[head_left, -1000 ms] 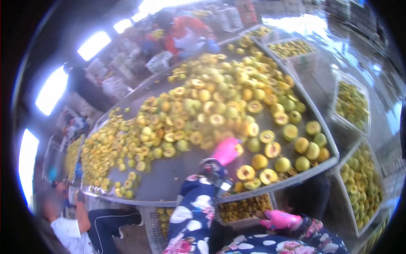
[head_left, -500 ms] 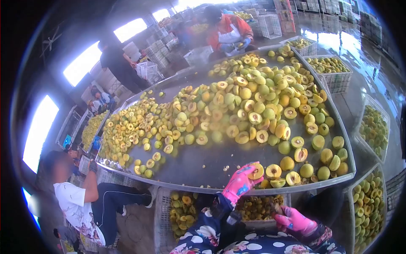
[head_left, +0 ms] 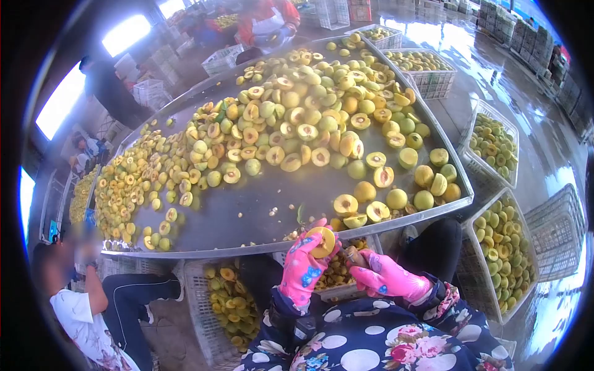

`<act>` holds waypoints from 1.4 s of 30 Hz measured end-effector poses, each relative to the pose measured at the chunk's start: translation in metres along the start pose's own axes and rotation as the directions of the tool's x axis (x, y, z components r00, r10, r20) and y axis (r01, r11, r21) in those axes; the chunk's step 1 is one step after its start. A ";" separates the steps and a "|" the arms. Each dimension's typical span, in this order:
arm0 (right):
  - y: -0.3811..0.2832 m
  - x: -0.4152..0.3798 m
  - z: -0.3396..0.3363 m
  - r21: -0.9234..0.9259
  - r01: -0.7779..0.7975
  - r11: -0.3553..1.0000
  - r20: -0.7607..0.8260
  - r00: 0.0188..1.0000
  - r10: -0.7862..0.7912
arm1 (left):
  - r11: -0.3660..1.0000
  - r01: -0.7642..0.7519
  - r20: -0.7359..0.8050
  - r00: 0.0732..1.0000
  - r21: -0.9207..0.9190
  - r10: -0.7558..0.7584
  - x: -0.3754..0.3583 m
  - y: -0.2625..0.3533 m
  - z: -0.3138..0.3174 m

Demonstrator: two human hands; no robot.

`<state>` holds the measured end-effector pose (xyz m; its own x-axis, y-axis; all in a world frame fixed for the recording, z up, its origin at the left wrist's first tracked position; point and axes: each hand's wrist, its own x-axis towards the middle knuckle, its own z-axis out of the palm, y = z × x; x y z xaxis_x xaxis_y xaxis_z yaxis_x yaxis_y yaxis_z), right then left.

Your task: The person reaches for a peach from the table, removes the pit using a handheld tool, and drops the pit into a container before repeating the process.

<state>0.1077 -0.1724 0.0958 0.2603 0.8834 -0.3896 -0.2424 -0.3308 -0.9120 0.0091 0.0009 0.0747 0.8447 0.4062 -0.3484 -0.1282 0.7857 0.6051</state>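
Note:
My left hand (head_left: 307,263), in a pink glove, holds a halved yellow-green fruit (head_left: 322,242) with its cut face showing. To its right, my right hand (head_left: 387,277), also gloved in pink, is closed round a small brownish tool (head_left: 354,256), whose exact shape is hard to make out. Both hands are close together near the front edge of the metal table (head_left: 260,213). Many halved fruits (head_left: 306,132) lie heaped on it. Below my hands stands a crate of brownish fruit pieces (head_left: 335,270).
Crates of fruit stand at the right (head_left: 504,253), behind the table's right side (head_left: 427,77) and at the lower left (head_left: 229,303). A person in a white shirt (head_left: 83,321) sits at the left. Another in orange (head_left: 266,21) works across the table.
The view has turned to the right. My left hand has drawn back from over the table with the fruit half and is now nearer my right hand and its tool.

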 end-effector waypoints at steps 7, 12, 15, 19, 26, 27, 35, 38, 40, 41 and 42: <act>0.014 0.005 0.004 0.002 0.008 1.000 -0.007 1.000 -0.008 | 0.929 0.192 0.141 0.978 -0.317 -0.154 -0.006 -0.008 0.003; 0.007 0.003 0.008 -0.017 -0.030 0.999 -0.005 1.000 0.030 | 0.972 0.120 0.063 0.992 -0.200 -0.110 -0.001 -0.019 -0.006; 0.011 0.004 0.011 -0.149 0.045 0.988 -0.033 0.998 -0.050 | 0.992 0.046 -0.005 0.999 -0.121 -0.047 -0.004 -0.020 0.005; 0.018 0.008 0.011 -0.232 0.135 0.963 -0.051 0.987 -0.150 | 0.999 -0.037 -0.093 0.995 -0.012 0.036 -0.005 -0.024 0.012; 0.016 0.005 0.014 -0.406 0.166 0.899 -0.104 0.969 -0.226 | 0.991 -0.028 -0.104 0.994 0.128 0.042 -0.004 -0.029 0.013; 0.018 0.006 0.013 -0.437 0.180 0.882 -0.102 0.964 -0.247 | 0.991 -0.028 -0.101 0.994 0.130 0.042 -0.004 -0.030 0.012; 0.020 0.006 0.012 -0.478 0.181 0.859 -0.088 0.964 -0.252 | 0.990 -0.116 -0.168 0.977 0.078 0.128 -0.003 -0.039 0.020; 0.029 0.010 0.009 -0.495 0.196 0.847 -0.059 0.964 -0.258 | 0.980 -0.163 -0.228 0.956 0.118 0.187 0.000 -0.047 0.018; 0.038 0.013 0.009 -0.489 0.195 0.850 -0.055 0.966 -0.253 | 0.966 -0.167 -0.220 0.953 0.195 0.209 0.002 -0.050 0.012; 0.039 0.012 0.008 -0.543 0.169 0.823 -0.053 0.971 -0.235 | 0.957 -0.172 -0.214 0.951 0.232 0.223 0.004 -0.051 0.010; 0.037 0.012 0.007 -0.594 0.144 0.791 -0.053 0.975 -0.218 | 0.945 -0.177 -0.218 0.946 0.276 0.241 0.007 -0.053 0.009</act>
<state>0.0952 -0.1712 0.0585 0.3561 0.9154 -0.1879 0.4009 -0.3313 -0.8541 0.0271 -0.0421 0.0467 0.6545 0.6752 -0.3401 -0.1270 0.5417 0.8309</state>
